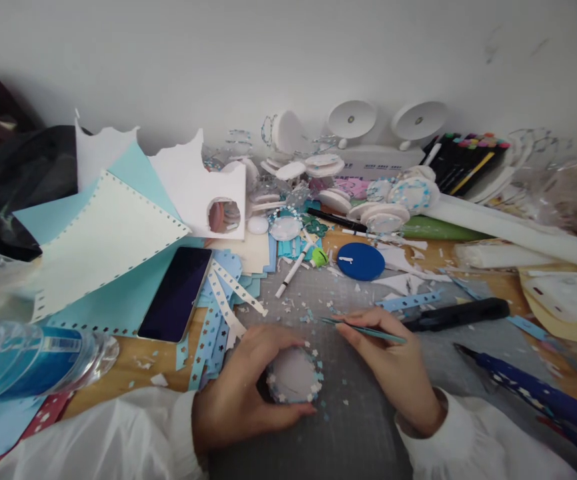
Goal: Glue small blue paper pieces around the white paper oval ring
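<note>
My left hand (241, 387) curves around a small round white disc (292, 372), its thumb and fingers gripping the rim. Tiny white and light-blue paper flowers line the disc's edge. In my right hand (397, 353), pinched between thumb and fingers, are teal tweezers (371, 329). Their tips point left, above and to the right of the disc, apart from it. Whether the tips hold anything is too small to tell. Beneath both hands lies a grey cutting mat (353, 437), scattered with small paper flowers and scraps.
Left of my hands are a phone (175, 293), punched paper strips (213, 333) and a water bottle (33, 360). To the right lie a black cutter (458, 313) and a blue glue gun (533, 393). A blue oval (368, 265) and several decorated discs (285, 227) sit further back.
</note>
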The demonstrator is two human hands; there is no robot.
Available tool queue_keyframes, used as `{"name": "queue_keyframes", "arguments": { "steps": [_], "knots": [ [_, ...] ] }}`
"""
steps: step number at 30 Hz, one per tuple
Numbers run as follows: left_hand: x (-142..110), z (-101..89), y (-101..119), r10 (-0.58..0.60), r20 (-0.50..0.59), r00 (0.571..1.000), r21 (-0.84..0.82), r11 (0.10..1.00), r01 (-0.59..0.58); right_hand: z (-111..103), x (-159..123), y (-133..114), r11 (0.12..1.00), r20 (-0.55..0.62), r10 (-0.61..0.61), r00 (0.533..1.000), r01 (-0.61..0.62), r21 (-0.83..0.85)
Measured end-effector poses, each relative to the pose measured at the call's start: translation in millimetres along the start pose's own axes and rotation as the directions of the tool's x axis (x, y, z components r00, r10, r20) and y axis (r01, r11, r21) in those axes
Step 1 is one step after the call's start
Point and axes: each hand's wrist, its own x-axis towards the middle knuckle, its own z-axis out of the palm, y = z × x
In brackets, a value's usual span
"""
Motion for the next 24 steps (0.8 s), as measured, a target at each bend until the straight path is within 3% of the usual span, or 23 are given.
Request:
{"name": "queue_keyframes", "arguments": {
  "steps": [4, 15, 24],
  "knots": [
    [1.6, 0.4, -1.4, 0.085, -0.026, 0.996, 0.006, 0.996, -0.084, 0.6, -0.5, -0.3, 0.999, 0.014, -0.04, 0.999, 0.04, -0.018],
    [-0.8, 2.9, -1.6, 0.02, -0.001, 1.0, 0.073, 0.997, -0.02, -0.5, -1.2, 2.6, 0.998, 0.012, -0.054, 0.998, 0.055, -0.025],
    [3.5, 1.6, 3.6, 0.116, 0.069, 0.991, 0.149, 0.981, -0.126, -0.1, -3.4, 1.9, 0.996, 0.026, -0.09, 0.996, 0.09, -0.006]
  ]
}}
